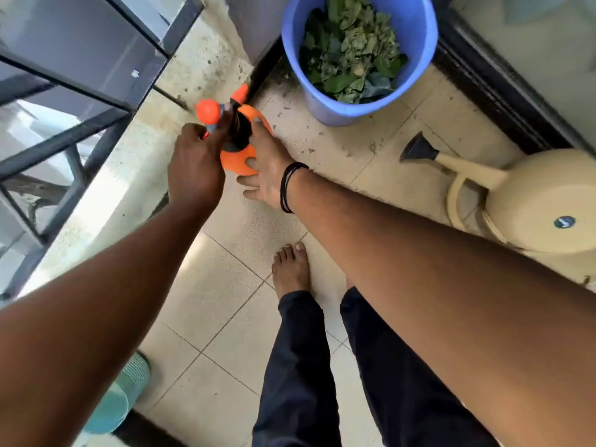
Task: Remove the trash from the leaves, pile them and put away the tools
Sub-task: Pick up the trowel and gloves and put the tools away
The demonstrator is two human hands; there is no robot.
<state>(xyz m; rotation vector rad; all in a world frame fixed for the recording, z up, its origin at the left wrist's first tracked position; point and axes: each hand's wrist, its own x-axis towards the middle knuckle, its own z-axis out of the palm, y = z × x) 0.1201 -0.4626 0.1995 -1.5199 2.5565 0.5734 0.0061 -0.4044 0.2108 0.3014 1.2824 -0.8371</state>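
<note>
Pale tiled floor (225, 304) fills most of the frame, speckled with leaf bits near the top centre; a dark metal railing (80, 88) with glass panels crosses the upper left, above a stained concrete ledge (135, 156); a cream watering can (535, 201) lies at the right edge, its dark rose pointing toward the middle of the frame; a blue bucket (361, 101) stands at the top centre, holding a heap of green leaves (351, 50); dark trouser legs (303, 375) and a bare foot (290, 272) show at the lower centre; an orange sprayer bottle (240, 159) sits at the upper centre left, where floor meets ledge, just left of the bucket and apart from it; the right hand (269, 169), with black bands (290, 185) on its wrist, presses spread, straight fingers against the bottle's round body, its grip wide; the left hand (196, 162) curls its grip around the sprayer's handle by the orange pump cap (209, 111), though blur makes the exact hold on the trigger hard to tell.
</note>
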